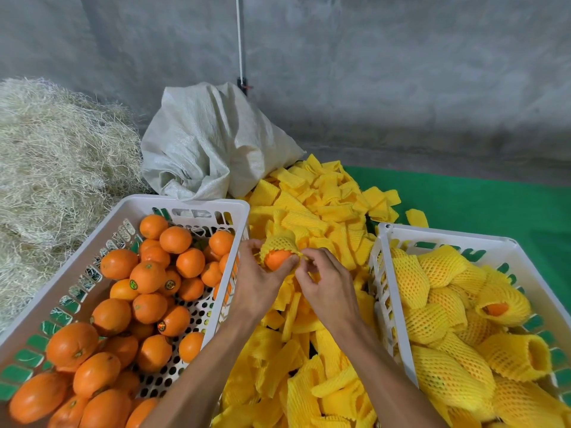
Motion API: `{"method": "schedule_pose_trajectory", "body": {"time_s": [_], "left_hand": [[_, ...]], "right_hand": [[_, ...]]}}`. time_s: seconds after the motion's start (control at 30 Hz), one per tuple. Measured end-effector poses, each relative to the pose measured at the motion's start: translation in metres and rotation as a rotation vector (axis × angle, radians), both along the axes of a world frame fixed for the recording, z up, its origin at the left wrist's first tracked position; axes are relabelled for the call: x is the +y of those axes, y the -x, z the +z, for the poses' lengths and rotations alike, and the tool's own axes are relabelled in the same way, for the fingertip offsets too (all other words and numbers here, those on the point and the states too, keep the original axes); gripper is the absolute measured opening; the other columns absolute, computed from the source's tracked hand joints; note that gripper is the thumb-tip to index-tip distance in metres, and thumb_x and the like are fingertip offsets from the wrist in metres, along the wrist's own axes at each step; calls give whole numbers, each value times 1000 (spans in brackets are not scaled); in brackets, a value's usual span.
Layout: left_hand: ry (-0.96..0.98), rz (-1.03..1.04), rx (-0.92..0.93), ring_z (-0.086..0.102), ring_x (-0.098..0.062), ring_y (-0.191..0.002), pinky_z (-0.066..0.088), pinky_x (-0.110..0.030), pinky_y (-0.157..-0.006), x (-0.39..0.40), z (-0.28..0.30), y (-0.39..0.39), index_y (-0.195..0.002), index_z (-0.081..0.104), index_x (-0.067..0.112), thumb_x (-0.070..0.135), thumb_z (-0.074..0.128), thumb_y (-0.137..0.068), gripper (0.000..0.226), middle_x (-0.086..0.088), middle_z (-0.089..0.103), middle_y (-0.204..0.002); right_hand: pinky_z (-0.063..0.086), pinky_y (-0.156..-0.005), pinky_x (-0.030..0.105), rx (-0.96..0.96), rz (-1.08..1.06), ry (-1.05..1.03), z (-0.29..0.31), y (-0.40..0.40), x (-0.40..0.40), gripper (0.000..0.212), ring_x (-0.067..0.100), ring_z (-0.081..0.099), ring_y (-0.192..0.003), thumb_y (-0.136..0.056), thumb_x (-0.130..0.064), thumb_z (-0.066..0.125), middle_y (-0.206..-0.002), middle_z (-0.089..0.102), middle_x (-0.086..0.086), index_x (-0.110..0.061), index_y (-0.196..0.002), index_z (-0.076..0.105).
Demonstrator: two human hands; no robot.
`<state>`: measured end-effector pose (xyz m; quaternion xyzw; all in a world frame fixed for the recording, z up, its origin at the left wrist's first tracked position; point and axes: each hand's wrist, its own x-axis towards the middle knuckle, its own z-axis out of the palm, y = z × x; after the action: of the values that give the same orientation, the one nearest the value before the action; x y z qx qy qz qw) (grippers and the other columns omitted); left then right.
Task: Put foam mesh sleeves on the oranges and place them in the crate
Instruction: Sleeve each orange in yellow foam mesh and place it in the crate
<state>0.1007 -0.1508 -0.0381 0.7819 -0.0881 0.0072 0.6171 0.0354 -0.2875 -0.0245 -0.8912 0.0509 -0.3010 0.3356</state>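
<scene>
Both hands pinch a yellow sleeve point(279, 242) half over an orange point(276, 259), left hand point(259, 278) and right hand point(324, 284) above a heap of loose sleeves point(312, 211). A crate of bare oranges point(197, 203) sits left, a crate of sleeved ones point(445, 234) right. A white sack point(210, 143) and straw point(55, 156) lie behind; both crates are cut off below.

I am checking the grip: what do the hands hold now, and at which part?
Both hold one orange partly inside a foam mesh sleeve. The left hand grips the orange's bare lower side; the right hand pinches the sleeve's open edge.
</scene>
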Motion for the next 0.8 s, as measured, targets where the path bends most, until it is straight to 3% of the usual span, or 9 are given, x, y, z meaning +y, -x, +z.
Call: {"method": "schedule_pose_trajectory", "body": {"time_s": [0.1, 0.17, 0.23, 0.33, 0.43, 0.57, 0.63, 0.7, 0.8], "left_hand": [[76, 6, 192, 73, -11, -75, 60, -32, -54, -2, 2, 0, -109, 39, 32, 72, 76, -76, 64, -4, 63, -107], [43, 12, 241, 75, -12, -71, 61, -37, -51, -2, 3, 1, -118, 37, 24, 75, 73, -77, 74, -4, 64, -104], [5, -23, 222, 75, -10, -72, 63, -42, -54, -1, 3, 1, -132, 37, 21, 76, 73, -76, 86, 3, 65, -106], [1, -191, 210, 76, -11, -81, 62, -35, -56, -1, 3, 2, -158, 22, 39, 71, 69, -85, 92, 25, 57, -122], [43, -340, 310, 79, -17, -87, 65, -43, -63, -4, 1, 3, -157, 25, 48, 68, 70, -86, 87, 5, 75, -113], [-33, -258, 292, 78, -19, -72, 61, -38, -52, -3, 0, 2, -149, 39, 42, 69, 82, -73, 92, 2, 80, -87], [-102, -193, 268, 77, -16, -66, 61, -40, -52, -3, -1, 4, -143, 42, 43, 76, 81, -68, 91, 3, 78, -78], [-102, -133, 276, 76, -15, -63, 62, -44, -51, -6, -2, 5, -134, 47, 40, 76, 81, -66, 83, 3, 77, -76], [-103, -77, 248, 75, -14, -59, 62, -43, -48, -10, -3, 6, -126, 48, 31, 66, 79, -67, 75, 4, 76, -72]], "right_hand": [[57, -86, 30, 224, 25, -150, -8, 1, 0, 50, 5, 63, -105, -97, -47, 58, -124, 63, -11, -27, -143, 51], [56, -91, 32, 334, 61, -175, -12, 0, 0, 59, 9, 63, -109, -97, -54, 54, -123, 63, -10, -27, -149, 44], [56, -91, 32, 360, 82, -166, -15, -1, -2, 60, 12, 64, -110, -98, -54, 52, -124, 64, -7, -25, -150, 44], [55, -90, 20, 294, 92, -239, -12, 0, -8, 60, 5, 62, -116, -98, -60, 48, -132, 64, -10, -27, -148, 48], [47, -93, 10, 193, 62, -236, -7, 0, -13, 51, 6, 60, -123, -104, -49, 44, -137, 63, -6, -21, -147, 52], [52, -94, 23, 198, 17, -150, -8, -1, -15, 41, 18, 64, -119, -108, -30, 45, -133, 67, 4, -14, -144, 56], [54, -84, 30, 228, -45, 17, -8, -4, -14, 37, 27, 67, -110, -108, -24, 45, -125, 69, 11, -8, -140, 58], [47, -66, 29, 221, -97, 189, -7, -6, -11, 28, 32, 69, -94, -107, -17, 48, -110, 70, 14, -4, -128, 62], [40, -55, 26, 141, -152, 343, -7, -6, -5, 10, 29, 65, -78, -99, -5, 61, -93, 64, 11, -3, -109, 65]]}}
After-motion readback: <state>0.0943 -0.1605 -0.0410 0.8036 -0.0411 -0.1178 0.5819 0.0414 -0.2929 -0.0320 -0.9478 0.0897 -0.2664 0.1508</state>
